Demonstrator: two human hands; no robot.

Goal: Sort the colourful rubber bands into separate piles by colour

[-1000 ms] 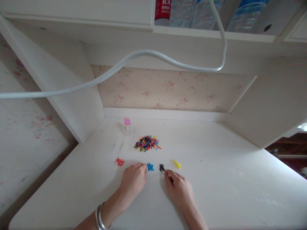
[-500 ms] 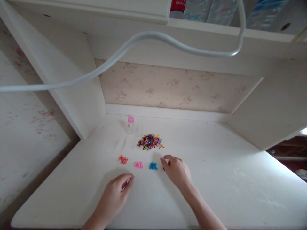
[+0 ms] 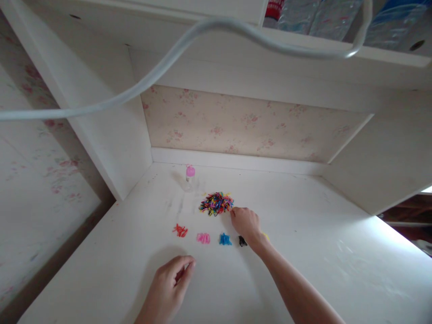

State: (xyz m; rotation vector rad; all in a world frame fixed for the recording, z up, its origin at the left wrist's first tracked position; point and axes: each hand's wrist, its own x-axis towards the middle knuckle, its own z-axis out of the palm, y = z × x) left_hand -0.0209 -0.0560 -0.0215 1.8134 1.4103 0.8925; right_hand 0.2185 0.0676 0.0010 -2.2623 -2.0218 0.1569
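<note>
Slowly now, the right hand (image 3: 245,221), its grip hidden at the mixed pile (image 3: 216,203), should pinch just one bit while the left hand (image 3: 170,281) rests half open

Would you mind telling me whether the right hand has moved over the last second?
Yes. The right hand has gone from the black pile farther up the desk, to the edge of the mixed heap.

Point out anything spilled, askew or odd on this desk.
A loose heap of mixed coloured pieces lies on the desk beside the pink-capped bottle, like a spill; the right hand reaches its edge. In front, the row of single-colour piles looks tidy.
</note>
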